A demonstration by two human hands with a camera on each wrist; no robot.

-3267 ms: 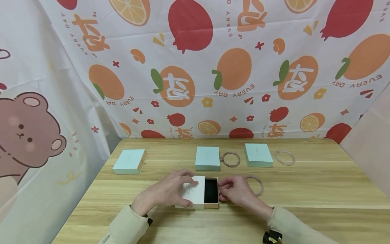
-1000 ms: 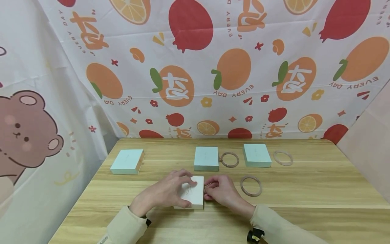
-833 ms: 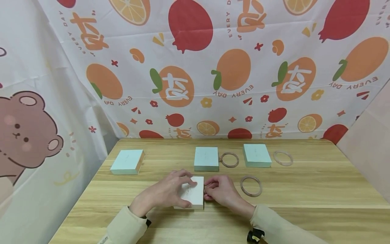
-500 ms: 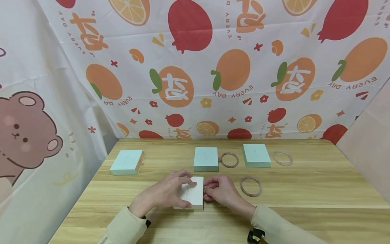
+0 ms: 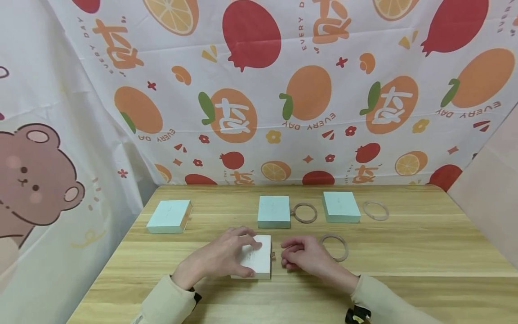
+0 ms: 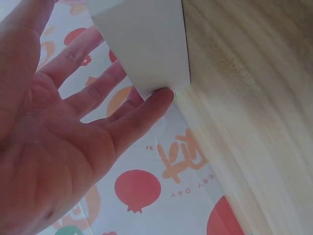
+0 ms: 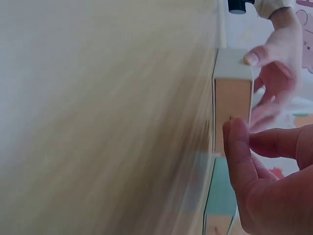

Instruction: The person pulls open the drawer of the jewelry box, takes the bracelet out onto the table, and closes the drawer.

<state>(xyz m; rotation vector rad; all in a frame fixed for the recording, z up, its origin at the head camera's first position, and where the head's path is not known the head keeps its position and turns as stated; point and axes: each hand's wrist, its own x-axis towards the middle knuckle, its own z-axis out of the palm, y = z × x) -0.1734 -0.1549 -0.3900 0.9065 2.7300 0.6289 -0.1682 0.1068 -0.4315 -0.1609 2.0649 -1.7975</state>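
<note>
In the head view my left hand holds a white drawer-style gift box on the table, thumb on its near edge and fingers across its top toward the far edge. The box's brown drawer front is flush with the sleeve in the right wrist view. A small ribbon pull tab sticks out of that right side. My right hand is just right of the tab, apart from it, fingers loosely curled with nothing in them. Behind this hand lies a brownish bangle, partly covered.
Along the back of the wooden table stand three mint boxes: one left, one middle, one right. A brown bangle lies beside the middle box and a pale bangle beside the right one. A printed fruit cloth hangs behind.
The white box's drawer, partly out with its black lining showing at first, has been pushed in by my right hand. That hand has since let go of the tab and moved right.
</note>
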